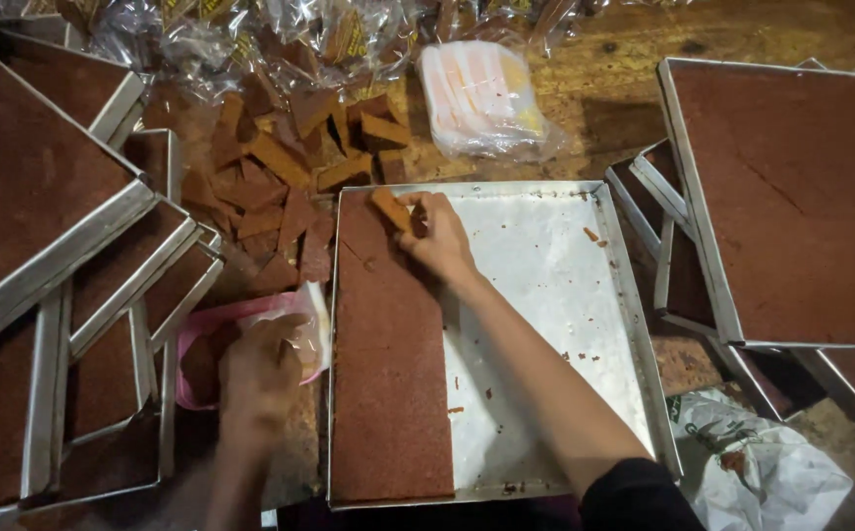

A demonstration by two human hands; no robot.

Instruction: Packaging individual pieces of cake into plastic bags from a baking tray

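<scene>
A metal tray (pixel 565 285) lies in front of me, with a long slab of brown cake (pixel 388 393) along its left side. My right hand (pixel 437 236) reaches to the slab's far end and grips a cut brown cake piece (pixel 390 208). My left hand (pixel 255 379) is blurred over a pink plastic basket (pixel 196 339) left of the tray, touching a clear plastic wrapper (pixel 309 320). Whether it holds anything is unclear.
Loose cut cake pieces (pixel 280 187) are heaped beyond the tray. Wrapped packets (pixel 250 39) and a stack of bags (pixel 481 93) lie at the back. Stacked trays of brown cake stand at left (pixel 44 197) and right (pixel 791 197). A crumpled white bag (pixel 762 472) sits at lower right.
</scene>
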